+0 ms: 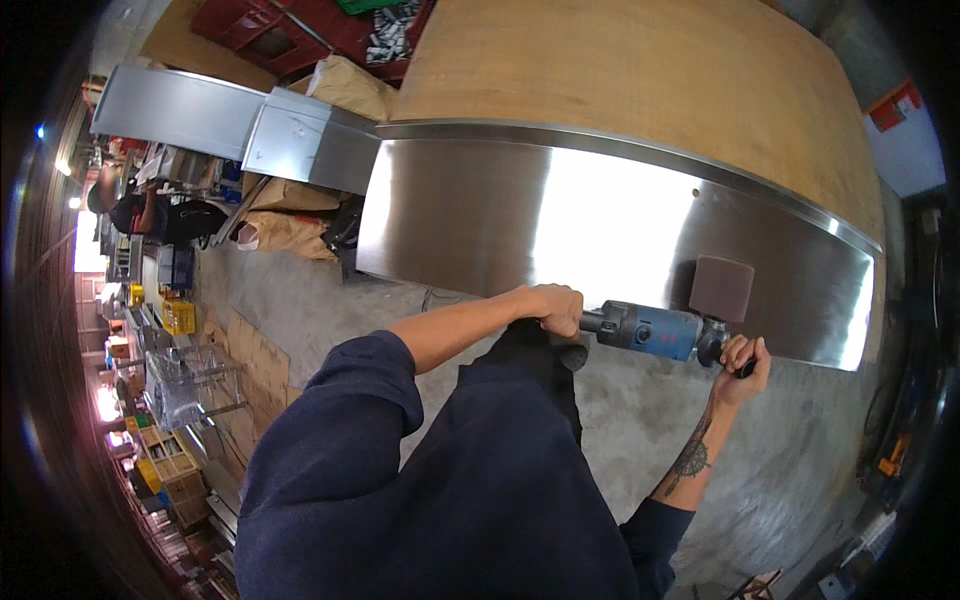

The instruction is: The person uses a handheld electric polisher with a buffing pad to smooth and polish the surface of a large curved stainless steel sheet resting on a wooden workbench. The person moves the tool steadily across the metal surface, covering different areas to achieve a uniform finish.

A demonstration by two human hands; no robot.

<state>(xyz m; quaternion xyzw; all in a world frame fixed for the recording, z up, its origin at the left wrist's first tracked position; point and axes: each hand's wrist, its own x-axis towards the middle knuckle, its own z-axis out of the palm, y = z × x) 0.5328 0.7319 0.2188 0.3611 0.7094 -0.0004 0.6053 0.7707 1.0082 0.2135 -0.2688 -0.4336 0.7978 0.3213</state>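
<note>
A blue and black power sander (655,332) lies crosswise in front of me, between my two hands. My left hand (556,307) is closed around the rear of its body, at the left end. My right hand (742,365) grips the black side handle at the other end, near the gear head. The brownish abrasive drum (721,288) sits over the shiny stainless steel sheet (460,215), close to its near edge toward the right; whether it touches the metal I cannot tell. A small hole shows near the sheet's far edge, which has a raised lip.
A wooden board (620,60) lies beyond the sheet. More metal panels (180,108) extend at the left, beside brown paper sacks (285,232). A red crate (270,40) stands at the far left. Another person (150,212) is in the left background, near yellow crates (178,317). Concrete floor (300,300) surrounds me.
</note>
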